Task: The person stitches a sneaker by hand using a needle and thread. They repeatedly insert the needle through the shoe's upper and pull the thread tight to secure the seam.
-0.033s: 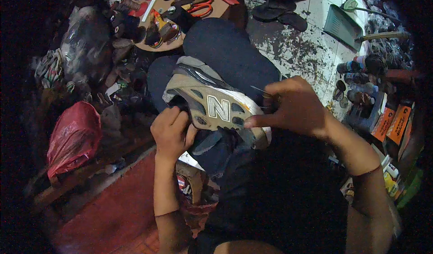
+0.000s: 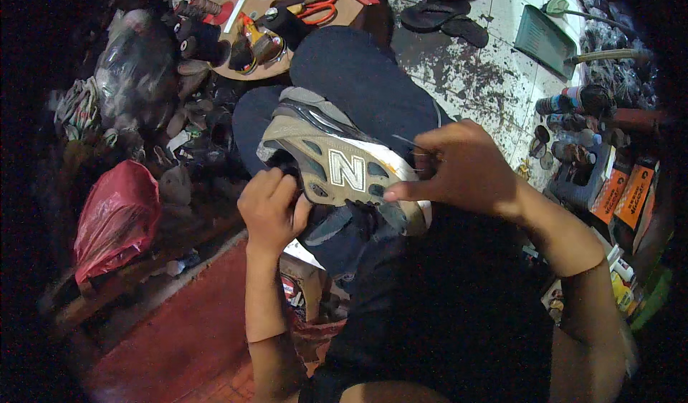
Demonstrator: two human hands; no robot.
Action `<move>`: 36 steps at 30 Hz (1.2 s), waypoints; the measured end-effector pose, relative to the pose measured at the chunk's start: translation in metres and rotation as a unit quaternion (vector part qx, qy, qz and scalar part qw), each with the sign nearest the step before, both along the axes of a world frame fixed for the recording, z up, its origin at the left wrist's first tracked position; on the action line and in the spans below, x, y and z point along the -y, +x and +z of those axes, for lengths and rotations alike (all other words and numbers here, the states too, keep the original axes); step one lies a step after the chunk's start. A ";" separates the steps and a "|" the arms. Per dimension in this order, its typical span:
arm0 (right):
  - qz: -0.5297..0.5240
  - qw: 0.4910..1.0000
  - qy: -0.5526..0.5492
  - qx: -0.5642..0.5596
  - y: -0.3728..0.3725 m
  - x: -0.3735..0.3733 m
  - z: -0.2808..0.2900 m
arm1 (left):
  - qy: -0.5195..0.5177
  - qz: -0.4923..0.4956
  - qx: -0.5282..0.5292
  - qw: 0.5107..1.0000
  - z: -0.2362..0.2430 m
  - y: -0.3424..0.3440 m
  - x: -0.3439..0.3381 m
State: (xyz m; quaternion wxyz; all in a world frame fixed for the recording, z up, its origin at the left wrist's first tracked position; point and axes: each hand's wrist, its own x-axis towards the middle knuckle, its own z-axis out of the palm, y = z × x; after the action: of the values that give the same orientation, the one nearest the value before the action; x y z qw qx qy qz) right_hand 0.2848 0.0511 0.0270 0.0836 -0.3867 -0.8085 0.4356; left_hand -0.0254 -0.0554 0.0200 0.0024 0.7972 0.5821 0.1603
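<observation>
A tan and grey sneaker [image 2: 322, 163] with a white letter-shaped patch lies on its side across my dark-clothed lap. At the shoe's opening, my left hand [image 2: 272, 206] is closed on its edge, fingers partly hidden inside. My right hand [image 2: 466, 170] is beside the heel end, its thumb touching the shoe's side. Between its curled fingers a thin metal needle [image 2: 405, 141] sticks out toward the left. The fingertips behind it are in shadow, and I cannot make out any thread.
A round wooden table [image 2: 301, 34] ahead carries thread spools, orange-handled scissors [image 2: 315, 9] and a roll of tape. Left lies a red plastic bag [image 2: 118, 220]. Dark sandals [image 2: 444, 20] and a green dustpan [image 2: 545, 41] rest on the tiles. Orange boxes [image 2: 634, 195] stand at right.
My right hand and the needle have shifted very slightly left. The shoe and my left hand are almost unmoved.
</observation>
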 end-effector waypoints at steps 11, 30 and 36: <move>-0.051 0.992 -0.115 -0.018 -0.014 0.003 -0.015 | 0.005 0.153 0.100 0.983 -0.024 -0.049 0.059; -0.090 0.981 -0.048 -0.167 0.052 0.035 -0.003 | -0.187 0.057 0.768 0.609 0.004 -0.023 0.038; -0.006 0.994 -0.039 -0.100 0.042 0.044 -0.007 | -0.067 0.151 0.292 0.942 -0.007 0.017 -0.008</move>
State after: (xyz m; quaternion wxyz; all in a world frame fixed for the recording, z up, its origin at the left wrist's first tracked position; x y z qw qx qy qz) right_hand 0.3267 0.0070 0.0199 0.1514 -0.3490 -0.7765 0.5024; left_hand -0.0082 -0.0475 0.0134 0.2014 0.6161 0.6786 0.3455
